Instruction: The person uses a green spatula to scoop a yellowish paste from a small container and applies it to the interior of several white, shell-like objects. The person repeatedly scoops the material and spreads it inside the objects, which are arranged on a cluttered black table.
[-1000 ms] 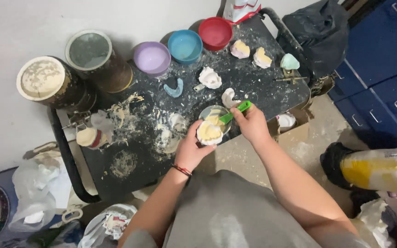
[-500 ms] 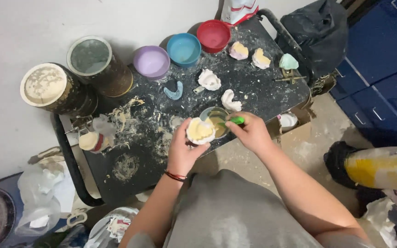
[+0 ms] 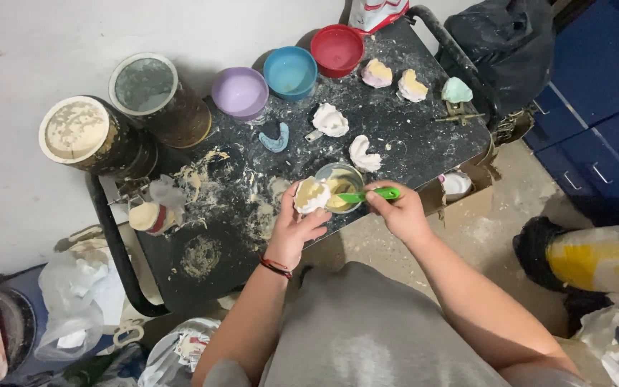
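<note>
My left hand (image 3: 296, 228) holds a white tray-shaped mould (image 3: 312, 195) filled with pale yellow paste, just left of a small clear mixing bowl (image 3: 341, 188) on the black table (image 3: 395, 136). My right hand (image 3: 400, 212) grips a green spatula (image 3: 368, 195) whose tip reaches into the bowl's yellow paste. A red band circles my left wrist. Both hands hover over the table's near edge.
Purple (image 3: 240, 93), blue (image 3: 290, 72) and red (image 3: 337, 50) bowls line the far edge. Two large tins (image 3: 153, 97) (image 3: 87, 140) stand at the left. White and yellowish plaster casts (image 3: 364, 154) lie about. A cardboard box (image 3: 460, 193) sits at the right, blue drawers (image 3: 596, 93) beyond.
My left hand has drawn the filled mould slightly left and away from the bowl. My right hand has swung the green spatula down flat, its tip now in the bowl.
</note>
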